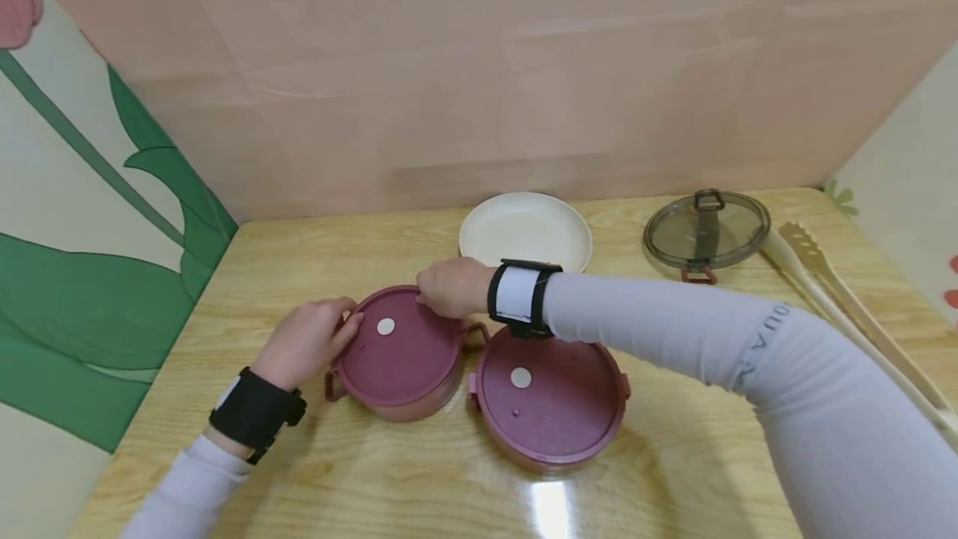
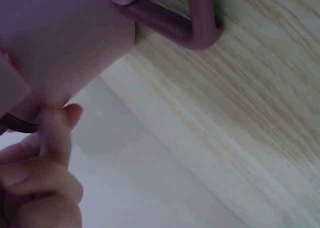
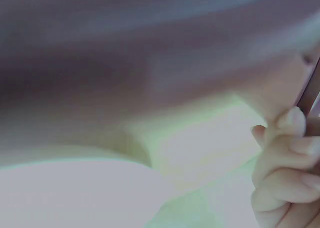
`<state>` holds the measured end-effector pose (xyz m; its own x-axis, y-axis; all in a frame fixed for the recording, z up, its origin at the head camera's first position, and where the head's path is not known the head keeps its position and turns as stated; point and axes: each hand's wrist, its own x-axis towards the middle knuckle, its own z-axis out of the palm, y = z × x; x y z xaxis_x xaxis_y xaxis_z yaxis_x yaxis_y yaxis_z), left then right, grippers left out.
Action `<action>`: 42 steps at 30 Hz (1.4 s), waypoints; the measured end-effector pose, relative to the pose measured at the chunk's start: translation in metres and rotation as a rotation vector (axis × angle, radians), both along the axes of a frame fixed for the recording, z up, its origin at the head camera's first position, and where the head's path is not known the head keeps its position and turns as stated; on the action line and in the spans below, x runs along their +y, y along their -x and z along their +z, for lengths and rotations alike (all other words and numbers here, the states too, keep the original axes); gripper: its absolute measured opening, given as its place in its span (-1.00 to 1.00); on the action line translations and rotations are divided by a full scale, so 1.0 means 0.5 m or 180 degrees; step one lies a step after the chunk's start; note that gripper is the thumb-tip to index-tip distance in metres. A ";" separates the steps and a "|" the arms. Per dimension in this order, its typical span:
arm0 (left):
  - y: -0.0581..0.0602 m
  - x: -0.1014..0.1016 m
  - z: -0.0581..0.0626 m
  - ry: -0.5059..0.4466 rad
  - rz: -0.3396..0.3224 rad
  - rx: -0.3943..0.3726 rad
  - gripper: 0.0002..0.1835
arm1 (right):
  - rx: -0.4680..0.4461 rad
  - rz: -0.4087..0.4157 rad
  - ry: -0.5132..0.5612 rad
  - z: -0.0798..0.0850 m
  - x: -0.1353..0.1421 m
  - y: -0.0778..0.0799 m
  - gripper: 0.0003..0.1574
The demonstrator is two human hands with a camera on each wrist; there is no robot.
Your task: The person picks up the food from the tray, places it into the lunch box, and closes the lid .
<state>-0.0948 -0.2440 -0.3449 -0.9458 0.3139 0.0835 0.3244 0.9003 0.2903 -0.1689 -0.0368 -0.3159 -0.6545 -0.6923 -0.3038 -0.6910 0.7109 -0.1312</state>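
Note:
A plum-coloured lidded pot (image 1: 400,356) with a white dot on its lid sits on the table, between both hands. My left hand (image 1: 305,339) grips its left rim, thumb on the lid's edge. In the left wrist view, curled fingertips (image 2: 55,120) press at the rim beside a pink clip (image 2: 12,86); a loop handle (image 2: 200,18) juts out nearby. At the far right rim, my right hand (image 1: 455,285) holds on with curled fingers. The right wrist view has its fingertips (image 3: 292,123) against a pink tab (image 3: 285,86) on the pot's side.
Close on the right stands a second plum lidded pot (image 1: 554,406) with side clips, under my right forearm. Behind is a white plate (image 1: 524,231). A glass lid (image 1: 707,231) lies at the back right, beside long pale utensils (image 1: 853,298). A pink-covered wall (image 1: 486,90) borders the table's back.

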 end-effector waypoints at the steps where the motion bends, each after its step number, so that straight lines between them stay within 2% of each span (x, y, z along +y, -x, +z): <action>1: 0.006 0.001 -0.002 0.0015 -0.0045 -0.0008 -0.83 | 0.0006 0.0023 -0.0044 -0.001 -0.004 0.002 -0.64; 4: 0.026 0.008 -0.004 0.0073 -0.0197 -0.0013 -0.80 | -0.0011 0.0153 -0.0180 0.000 -0.017 0.008 -0.62; 7: 0.040 0.013 -0.003 0.0121 -0.0263 -0.0025 -0.83 | -0.0096 0.0239 -0.0255 0.002 -0.029 0.013 -0.62; 12: 0.042 0.017 0.000 0.0175 -0.0200 0.0013 -0.83 | -0.0185 0.0209 -0.0312 0.005 -0.033 0.015 -0.62; 15: 0.024 0.021 -0.001 0.0260 -0.0101 0.0231 -0.78 | -0.0157 0.0180 -0.0317 0.010 -0.027 0.009 -0.59; 18: -0.008 0.032 0.001 0.0314 -0.0095 0.0683 -0.73 | -0.0171 0.0121 -0.0320 0.018 -0.012 0.001 -0.56; 20: -0.033 0.044 0.005 0.0305 -0.0170 0.1031 -0.74 | -0.0285 0.0068 -0.0289 0.024 0.002 -0.003 -0.58; 22: -0.056 0.060 0.009 0.0282 -0.0319 0.1266 -0.76 | -0.0489 -0.0013 -0.0210 0.029 0.016 -0.005 -0.63; 24: -0.076 0.077 0.011 0.0301 -0.0515 0.1314 -0.77 | -0.0748 -0.0106 -0.0103 0.030 0.028 -0.006 -0.68; 26: -0.092 0.093 0.009 0.0355 -0.0728 0.1215 -0.76 | -0.0979 -0.0209 -0.0013 0.029 0.035 -0.006 -0.69; 28: -0.104 0.107 0.006 0.0365 -0.0924 0.1085 -0.75 | -0.1109 -0.0299 0.0048 0.026 0.038 -0.007 -0.65; 30: -0.112 0.118 0.002 0.0357 -0.1051 0.1061 -0.74 | -0.1154 -0.0346 0.0059 0.021 0.037 -0.007 -0.60; 34: -0.123 0.136 -0.006 0.0332 -0.1127 0.1276 -0.78 | -0.1091 -0.0373 0.0038 0.011 0.032 -0.007 -0.55; 38: -0.133 0.151 -0.019 0.0375 -0.1078 0.1550 -0.74 | -0.1043 -0.0400 0.0061 0.002 0.032 -0.006 -0.58; 42: -0.136 0.157 -0.023 0.0307 -0.1031 0.1540 -0.74 | -0.1014 -0.0404 0.0088 -0.001 0.034 -0.007 -0.58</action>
<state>-0.0268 -0.1656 -0.3566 -0.6621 0.6079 0.4382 0.6623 0.7483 -0.0375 -0.1653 -0.0196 -0.3163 -0.6112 -0.6223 -0.4891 -0.5184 0.7817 -0.3467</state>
